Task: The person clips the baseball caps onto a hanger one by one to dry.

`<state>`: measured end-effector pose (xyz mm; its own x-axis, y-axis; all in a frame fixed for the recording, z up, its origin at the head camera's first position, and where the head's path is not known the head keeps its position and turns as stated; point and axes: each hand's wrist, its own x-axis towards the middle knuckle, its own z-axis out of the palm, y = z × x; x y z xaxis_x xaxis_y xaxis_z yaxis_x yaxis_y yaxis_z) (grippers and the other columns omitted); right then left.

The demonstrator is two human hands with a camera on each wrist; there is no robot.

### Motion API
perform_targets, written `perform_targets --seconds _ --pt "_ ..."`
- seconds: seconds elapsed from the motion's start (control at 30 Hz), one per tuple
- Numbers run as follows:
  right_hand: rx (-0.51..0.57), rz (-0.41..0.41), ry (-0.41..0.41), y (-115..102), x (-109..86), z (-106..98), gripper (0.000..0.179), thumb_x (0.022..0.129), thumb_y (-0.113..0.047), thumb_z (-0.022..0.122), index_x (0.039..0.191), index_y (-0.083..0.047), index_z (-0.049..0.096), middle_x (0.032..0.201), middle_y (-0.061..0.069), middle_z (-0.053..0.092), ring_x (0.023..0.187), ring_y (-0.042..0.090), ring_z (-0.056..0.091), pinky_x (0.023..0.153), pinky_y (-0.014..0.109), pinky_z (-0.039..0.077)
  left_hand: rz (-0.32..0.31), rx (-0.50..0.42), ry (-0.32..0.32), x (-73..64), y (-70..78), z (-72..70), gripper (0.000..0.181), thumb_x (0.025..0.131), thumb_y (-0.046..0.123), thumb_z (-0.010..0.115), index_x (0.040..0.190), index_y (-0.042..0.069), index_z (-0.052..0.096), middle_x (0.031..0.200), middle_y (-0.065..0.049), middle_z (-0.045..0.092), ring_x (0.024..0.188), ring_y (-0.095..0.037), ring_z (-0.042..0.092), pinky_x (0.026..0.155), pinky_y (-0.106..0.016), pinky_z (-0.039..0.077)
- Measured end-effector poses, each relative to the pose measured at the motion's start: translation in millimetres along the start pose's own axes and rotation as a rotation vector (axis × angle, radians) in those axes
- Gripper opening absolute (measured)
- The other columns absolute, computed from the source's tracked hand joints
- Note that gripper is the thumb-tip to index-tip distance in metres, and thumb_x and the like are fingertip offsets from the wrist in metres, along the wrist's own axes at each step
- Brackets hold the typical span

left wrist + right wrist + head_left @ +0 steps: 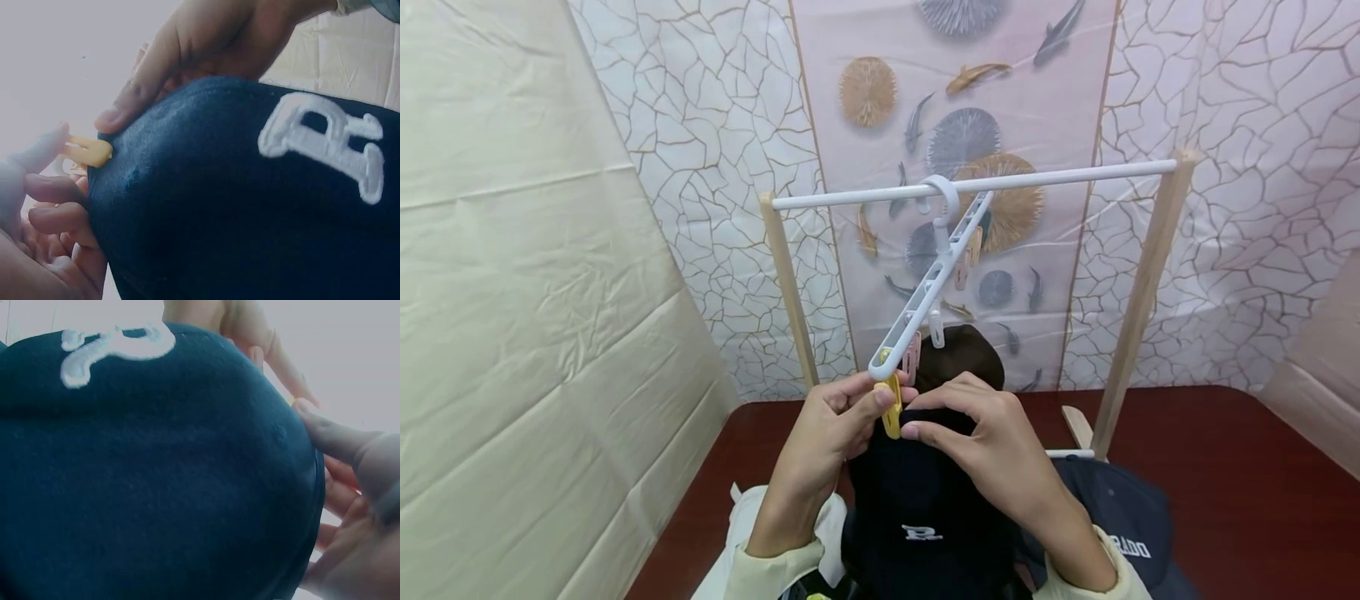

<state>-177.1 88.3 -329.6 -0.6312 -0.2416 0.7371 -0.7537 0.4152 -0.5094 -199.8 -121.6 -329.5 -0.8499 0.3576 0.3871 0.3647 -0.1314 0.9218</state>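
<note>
Left hand: we see the thumb and fingers pinching a slim yellow plastic clip below the near end of the hanger. In the left wrist view the clip's tip overlaps the cap's edge; we cannot tell whether both its legs grip the fabric.

Right hand: thumb on the outer face, other fingers behind the rim, pinching the edge of a very dark navy fabric cap with a raised white embroidered letter. The cap is just under the clip, between the two wrists, letter facing us.

Above the fingers, a long white slotted plastic hanger slants away from us, its hook over the white round rail of a rack with pale wooden uprights. Along the hanger we note pink plastic clips near the yellow one and a white plastic clip farther along. A rounded dark brown thing shows behind the hands.

Lower, to the right, a dark blue cap with white lettering; to the left, a white fabric thing, partly behind the left forearm. Both are by the dark red-brown worktop. Beyond it, a backdrop printed with fish and round leaves.
</note>
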Motion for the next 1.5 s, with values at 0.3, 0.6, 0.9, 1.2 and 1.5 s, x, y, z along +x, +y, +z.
perform_targets --seconds 0.3,0.6,0.9,1.2,1.5 --pt "-0.008 0.007 -0.057 -3 2.8 -1 0.021 0.087 -0.018 0.087 0.107 -0.022 0.081 0.108 -0.016 0.074 0.104 0.005 0.065 0.088 0.031 0.055 0.018 0.013 -0.023 0.9 3.4 -2.6 0.039 0.106 0.024 0.065 0.135 -0.003 0.067 0.096 0.005 0.073 0.054 -0.007 0.033 0.048 -0.022 0.026" --pt "-0.02 0.041 -0.171 1 2.8 -7 0.014 0.097 -0.02 0.077 0.112 -0.019 0.077 0.11 -0.013 0.073 0.104 0.009 0.064 0.09 0.038 0.055 -0.027 0.09 -0.047 0.4 -0.1 -3.6 0.038 0.106 0.029 0.065 0.135 0.004 0.069 0.087 0.004 0.054 0.06 -0.008 0.036 0.054 -0.021 0.031" --pt "-0.056 0.054 -0.092 12 1.5 -17 0.013 0.106 -0.017 0.066 0.109 -0.016 0.078 0.103 -0.011 0.072 0.096 0.009 0.063 0.085 0.035 0.054 -0.084 0.118 -0.094 2.1 2.8 0.2 0.037 0.107 0.026 0.066 0.138 0.007 0.067 0.088 0.002 0.063 0.058 -0.008 0.036 0.053 -0.021 0.031" --pt "-0.123 0.24 0.041 23 2.6 -23 0.018 0.107 -0.026 0.065 0.11 -0.013 0.078 0.101 0.001 0.074 0.081 0.016 0.062 0.075 0.036 0.052 -0.121 0.17 -0.086 -2.0 3.0 -3.9 0.035 0.105 0.026 0.068 0.134 0.006 0.07 0.096 -0.002 0.071 0.058 -0.009 0.037 0.055 -0.021 0.034" --pt "-0.144 0.383 0.135 34 3.9 -22 0.021 0.106 -0.024 0.067 0.114 -0.007 0.076 0.112 0.011 0.068 0.1 0.027 0.063 0.082 0.041 0.05 -0.103 0.309 -0.099 -3.2 2.5 -7.9 0.03 0.101 0.025 0.074 0.125 0.007 0.075 0.102 -0.007 0.076 0.088 -0.017 0.065 0.073 -0.027 0.049"
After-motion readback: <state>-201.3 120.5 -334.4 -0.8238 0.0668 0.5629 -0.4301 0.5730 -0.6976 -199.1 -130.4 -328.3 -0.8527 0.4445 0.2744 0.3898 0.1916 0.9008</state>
